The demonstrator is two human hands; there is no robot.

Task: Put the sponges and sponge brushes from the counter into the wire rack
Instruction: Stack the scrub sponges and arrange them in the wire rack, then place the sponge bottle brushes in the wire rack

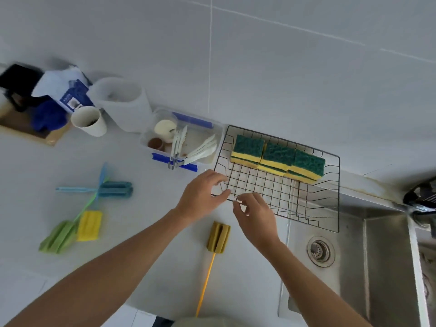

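The black wire rack (313, 208) sits on the counter beside the sink. Green-and-yellow sponges (277, 159) lie in three stacks along its far side. My left hand (203, 194) curls around the rack's near-left corner. My right hand (254, 215) pinches the near rim just beside it. A mustard sponge brush (218, 237) with a long orange handle lies on the counter below my hands. Far to the left lie blue sponge brushes (115, 188), a green sponge brush (57, 237) and a yellow sponge (89, 225).
A steel sink (377, 267) with a drain (320, 251) lies to the right, the faucet (422, 197) above it. A clear box with blue clips (212, 138), a white cup (88, 121) and a white tub (122, 105) stand along the tiled wall.
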